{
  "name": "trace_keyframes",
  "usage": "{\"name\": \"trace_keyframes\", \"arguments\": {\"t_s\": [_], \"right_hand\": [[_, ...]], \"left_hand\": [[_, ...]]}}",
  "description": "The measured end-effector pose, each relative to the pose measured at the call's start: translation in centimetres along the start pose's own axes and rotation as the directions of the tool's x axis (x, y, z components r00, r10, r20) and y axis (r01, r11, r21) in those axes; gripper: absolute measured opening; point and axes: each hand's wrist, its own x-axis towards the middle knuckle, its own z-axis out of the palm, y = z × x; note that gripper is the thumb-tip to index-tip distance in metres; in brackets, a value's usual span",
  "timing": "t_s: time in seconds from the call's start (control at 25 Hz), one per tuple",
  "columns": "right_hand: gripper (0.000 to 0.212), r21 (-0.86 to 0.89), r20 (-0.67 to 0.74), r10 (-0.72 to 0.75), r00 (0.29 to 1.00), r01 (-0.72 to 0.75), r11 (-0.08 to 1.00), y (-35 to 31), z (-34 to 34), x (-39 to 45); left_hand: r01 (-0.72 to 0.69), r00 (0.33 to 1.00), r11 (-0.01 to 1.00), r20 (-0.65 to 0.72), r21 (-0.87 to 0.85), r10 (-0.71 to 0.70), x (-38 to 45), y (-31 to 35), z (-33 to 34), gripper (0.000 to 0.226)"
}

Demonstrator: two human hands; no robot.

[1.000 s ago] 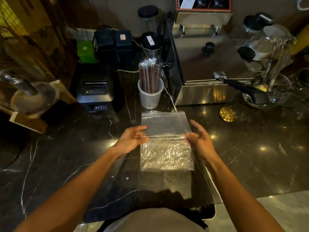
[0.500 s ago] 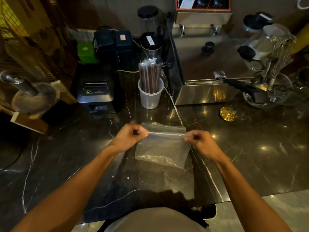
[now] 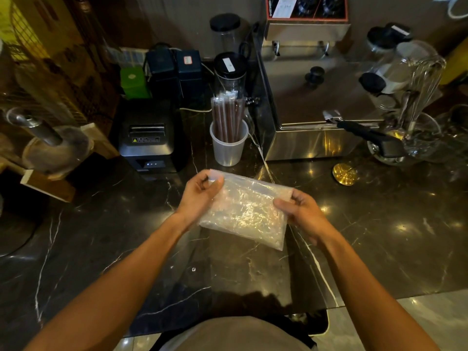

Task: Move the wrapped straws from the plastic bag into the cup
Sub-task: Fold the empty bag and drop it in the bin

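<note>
Dark marble counter point(image 3: 379, 236): two hands point(image 3: 200, 196), one plastic bag point(image 3: 245, 211).

Counts on the counter point(image 3: 379, 236)
One plastic bag point(image 3: 245, 211), one cup point(image 3: 228, 150) and two hands are seen; the wrapped straws point(image 3: 228, 115) cannot be counted.

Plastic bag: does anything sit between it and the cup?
Nothing visible does. The plastic bag, gripped by the left hand and right hand, has only bare counter between it and the cup, where the wrapped straws already stand.
</note>
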Motion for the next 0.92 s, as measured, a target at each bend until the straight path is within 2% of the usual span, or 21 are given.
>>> {"name": "trace_keyframes", "arguments": {"t_s": [0.04,0.12,0.2,0.28,0.36,0.4,0.44,0.48,0.56,0.64,0.72,0.84,0.92], "right_hand": [[0.033,0.015,-0.021,0.023,0.999,-0.023,1.0,0.5,0.2,0.1],[0.03,0.102,-0.092,0.045,0.995,-0.036,0.994,1.4,0.3,0.2],[0.028,0.154,-0.136,0.066,0.989,-0.045,0.987,2.0,0.2,0.4],[0.035,0.01,-0.169,0.073,0.983,-0.072,0.997,2.2,0.3,0.4],[0.06,-0.295,-0.177,0.043,0.983,-0.095,0.951,2.1,0.2,0.5],[0.073,-0.417,-0.13,0.022,0.991,-0.074,0.906,1.7,0.0,0.6],[0.075,-0.495,-0.048,0.017,0.999,-0.039,0.868,1.2,-0.2,0.8],[0.067,-0.519,0.051,0.042,0.998,-0.009,0.855,0.6,-0.3,1.0],[0.048,-0.495,0.229,0.144,0.963,-0.012,0.869,-0.3,-0.3,1.5],[0.04,-0.441,0.29,0.192,0.938,-0.047,0.896,-0.6,-0.3,1.9],[0.038,-0.345,0.267,0.174,0.948,-0.075,0.936,-0.7,-0.1,1.9],[0.036,-0.146,0.195,0.121,0.973,-0.094,0.985,-0.4,0.2,1.7],[0.037,-0.058,0.131,0.09,0.987,-0.083,0.995,-0.2,0.7,1.7]], "left_hand": [[0.055,0.999,0.997,0.002,-0.061,-0.055,0.0,-0.2,0.1,0.025],[0.196,0.977,0.972,0.106,-0.129,-0.183,-0.3,-1.0,-0.1,0.04],[0.27,0.943,0.962,0.214,-0.046,-0.254,-0.7,-2.1,-0.5,0.041],[0.272,0.941,0.961,0.196,0.047,-0.276,-0.7,-2.7,-0.5,0.04],[0.208,0.954,0.967,0.188,0.145,-0.234,-0.3,-2.6,-0.7,0.036],[0.167,0.953,0.965,0.219,0.202,-0.211,-0.1,-2.2,-0.7,0.033],[0.128,0.944,0.958,0.264,0.257,-0.197,0.1,-1.6,-0.7,0.03],[0.099,0.93,0.948,0.312,0.302,-0.196,0.3,-0.9,-0.8,0.029],[0.053,0.895,0.936,0.399,0.348,-0.199,0.8,0.3,-0.5,0.03],[0.005,0.885,0.943,0.438,0.333,-0.16,1.1,1.2,-0.3,0.029],[0.034,0.913,0.977,0.392,0.21,-0.116,1.1,1.3,-0.5,0.037],[0.228,0.929,0.967,0.324,-0.116,-0.18,0.7,-0.2,-1.5,0.052],[0.28,0.916,0.945,0.339,-0.166,-0.212,0.3,-1.5,-1.3,0.055]]}}
